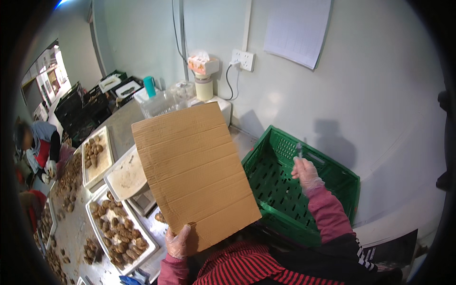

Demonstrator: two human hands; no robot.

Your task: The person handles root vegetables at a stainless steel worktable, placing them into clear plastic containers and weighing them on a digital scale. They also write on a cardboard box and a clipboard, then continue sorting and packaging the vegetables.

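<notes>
My left hand (178,242), in a clear plastic glove, grips the lower left corner of a flat sheet of corrugated cardboard (199,174), tilted in front of me. My right hand (305,172), gloved the same way, is closed around a small tool with a pale handle and a dark end (299,148); its exact kind cannot be told. This hand is over a green plastic crate (349,178) with slotted floor and walls. The cardboard hides part of the table and the crate's near left edge.
White foam trays (151,245) of brown tubers or corms stand on the metal table (76,228) at left, beside a weighing scale with a white pan (124,178). A co-worker (42,146) is at the far left. A tissue box (203,64) sits on a jar near the wall socket.
</notes>
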